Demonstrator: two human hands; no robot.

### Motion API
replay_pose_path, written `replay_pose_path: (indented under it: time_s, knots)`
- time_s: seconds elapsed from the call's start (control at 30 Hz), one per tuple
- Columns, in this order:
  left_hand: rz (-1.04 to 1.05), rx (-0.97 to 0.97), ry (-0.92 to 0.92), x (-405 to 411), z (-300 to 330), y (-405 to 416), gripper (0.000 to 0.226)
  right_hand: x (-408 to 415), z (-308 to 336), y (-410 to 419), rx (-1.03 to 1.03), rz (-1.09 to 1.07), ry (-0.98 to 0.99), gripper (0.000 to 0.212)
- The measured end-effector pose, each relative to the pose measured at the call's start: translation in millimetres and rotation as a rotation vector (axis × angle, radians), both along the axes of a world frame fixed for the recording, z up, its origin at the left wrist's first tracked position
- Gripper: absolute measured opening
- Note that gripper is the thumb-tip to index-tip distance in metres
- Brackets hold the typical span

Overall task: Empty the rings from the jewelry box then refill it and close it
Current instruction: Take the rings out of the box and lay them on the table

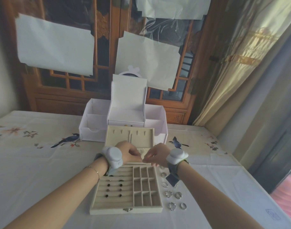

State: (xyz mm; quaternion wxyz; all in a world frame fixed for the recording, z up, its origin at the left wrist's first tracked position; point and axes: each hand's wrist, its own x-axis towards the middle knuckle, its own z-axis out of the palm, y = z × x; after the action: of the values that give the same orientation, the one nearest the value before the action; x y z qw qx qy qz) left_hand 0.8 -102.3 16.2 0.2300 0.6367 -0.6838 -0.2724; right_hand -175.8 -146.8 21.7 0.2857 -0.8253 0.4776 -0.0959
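- Fingertips of the left hand [127, 152] and the right hand [155, 154] meet above the hinge line of the jewelry box [127, 190]; both are curled in a pinch, but whatever sits between them is too small to make out.
- Wrist-worn white devices [112, 156] cover the backs of both wrists; the left one hides the far-left corner of the box tray.
- Jewelry box: open, near the front edge of the tabletop [42, 171], lid [130, 136] tilted back. The lower part of the lid is hidden behind both hands.
- Ring rolls on the left half of the tray carry several dark items [114, 187] in two columns; their form cannot be resolved. Square compartments [145, 185] on the right half show only lining.
- Silver rings [173, 195] lie in loose pairs on the cloth just beside the right wall of the box, apart from one another. The farthest ones are partly covered by the right wrist strap and a dark tag [172, 177].
- White organizer [125, 116] stands directly behind the box lid; its lower front is hidden by the lid.
- Open cloth extends to the left of the box and to the right of the rings, up to the right tabletop edge.
- Front tabletop edge is cut off by the frame; both forearms enter from the lower corners.
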Motion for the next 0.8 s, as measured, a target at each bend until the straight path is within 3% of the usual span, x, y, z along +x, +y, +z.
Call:
replay_pose_path:
  time_s: [0.07, 0.23, 0.4, 0.6, 0.8]
  knots:
    - [-0.012, -0.039, 0.148, 5.7, 6.4, 5.4, 0.009, -0.1, 9.6, 5.5, 0.010, -0.040, -0.120, 0.022]
    - [-0.027, -0.143, 0.367, 14.4, 26.4, 14.5, 0.042, 1.0, 31.1, 15.9, 0.014, -0.074, -0.391, 0.009]
    - [-0.027, -0.221, 0.538, 16.8, 49.9, 24.2, 0.024, 2.6, 53.3, 23.9, 0.002, -0.060, -0.566, 0.012]
    - [-0.055, -0.272, 0.611, 20.4, 67.5, 36.1, 0.027, 3.5, 70.9, 33.3, -0.018, -0.017, -0.695, 0.012]
    - [-0.037, -0.288, 0.646, 17.6, 75.2, 45.2, 0.014, 5.4, 76.4, 40.3, -0.035, 0.019, -0.700, 0.014]
